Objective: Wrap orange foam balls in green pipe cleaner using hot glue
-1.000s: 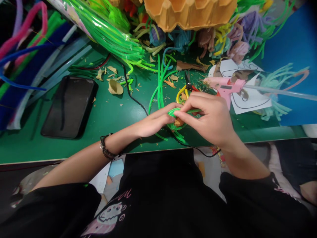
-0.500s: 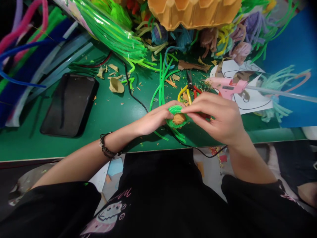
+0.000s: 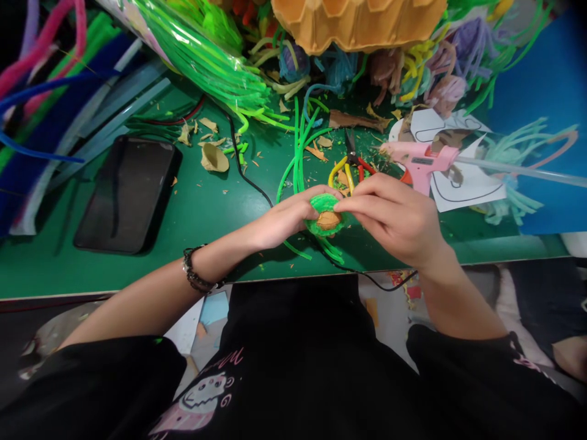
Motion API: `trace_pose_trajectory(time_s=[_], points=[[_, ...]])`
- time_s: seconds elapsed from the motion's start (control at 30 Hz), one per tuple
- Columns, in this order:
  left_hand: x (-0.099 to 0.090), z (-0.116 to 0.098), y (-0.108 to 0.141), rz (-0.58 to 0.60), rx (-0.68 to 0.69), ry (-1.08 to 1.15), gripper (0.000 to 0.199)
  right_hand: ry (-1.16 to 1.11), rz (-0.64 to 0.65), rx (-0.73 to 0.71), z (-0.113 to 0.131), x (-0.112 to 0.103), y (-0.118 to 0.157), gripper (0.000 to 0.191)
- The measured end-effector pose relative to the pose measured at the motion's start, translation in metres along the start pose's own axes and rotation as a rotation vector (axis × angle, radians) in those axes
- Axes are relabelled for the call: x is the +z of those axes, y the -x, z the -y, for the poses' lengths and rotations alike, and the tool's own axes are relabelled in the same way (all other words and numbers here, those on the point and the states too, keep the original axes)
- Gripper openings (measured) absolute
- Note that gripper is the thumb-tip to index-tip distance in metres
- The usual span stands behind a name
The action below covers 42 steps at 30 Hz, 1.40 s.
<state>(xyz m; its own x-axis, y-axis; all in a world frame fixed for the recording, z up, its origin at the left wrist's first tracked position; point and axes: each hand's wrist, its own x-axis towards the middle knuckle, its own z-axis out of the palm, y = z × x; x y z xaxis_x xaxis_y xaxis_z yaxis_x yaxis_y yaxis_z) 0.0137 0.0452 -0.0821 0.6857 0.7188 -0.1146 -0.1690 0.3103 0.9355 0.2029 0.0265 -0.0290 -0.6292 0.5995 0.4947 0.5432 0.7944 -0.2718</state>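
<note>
Near the table's front edge, my left hand grips a round green fuzzy piece by its left side. A brown nut-like core shows in the middle of the piece. My right hand pinches the piece's upper right edge between thumb and fingers. Just behind my right hand lie pliers with yellow and red handles. Loose green pipe cleaners run behind and beneath the held piece.
A phone lies at the left. The pink glue gun rests on white paper at the right. An orange egg tray and bagged green pipe cleaners are at the back. A black cable crosses the green table.
The green piece and both hands have shifted very slightly left. My right hand's fingers have moved a little along its edge, and the grip stays much the same.
</note>
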Motion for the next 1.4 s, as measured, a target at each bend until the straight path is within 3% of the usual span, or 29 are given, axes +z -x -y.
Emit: trace_pose_trajectory(time_s=[0.1,0.3,0.47,0.6,0.87,0.97,1.13,1.4], points=[[0.002,-0.001,-0.001,0.036,-0.002,0.137,0.044,-0.051,-0.029,0.03,0.0,0.001,0.0,0.019],[0.0,-0.003,-0.004,0.112,-0.042,0.297,0.052,-0.27,-0.112,0.308,-0.007,0.005,0.006,0.02],[-0.005,-0.003,-0.004,0.167,-0.072,0.292,0.058,-0.371,-0.155,0.408,-0.012,0.008,0.012,0.019],[-0.007,-0.003,-0.004,0.154,-0.088,0.206,0.056,-0.536,-0.279,0.471,-0.012,0.009,0.013,0.017],[-0.006,-0.003,-0.005,0.072,-0.091,0.148,0.057,-0.552,-0.362,0.517,-0.011,0.007,0.02,0.011],[-0.008,-0.001,-0.005,0.082,-0.113,0.179,0.053,-0.474,-0.306,0.503,-0.01,0.008,0.019,0.012],[-0.007,-0.003,-0.004,0.126,-0.12,0.327,0.048,-0.259,-0.21,0.353,-0.012,0.009,0.007,0.012],[-0.01,-0.009,-0.007,0.106,-0.064,0.314,0.061,-0.241,-0.142,0.282,-0.024,0.016,-0.006,0.016]])
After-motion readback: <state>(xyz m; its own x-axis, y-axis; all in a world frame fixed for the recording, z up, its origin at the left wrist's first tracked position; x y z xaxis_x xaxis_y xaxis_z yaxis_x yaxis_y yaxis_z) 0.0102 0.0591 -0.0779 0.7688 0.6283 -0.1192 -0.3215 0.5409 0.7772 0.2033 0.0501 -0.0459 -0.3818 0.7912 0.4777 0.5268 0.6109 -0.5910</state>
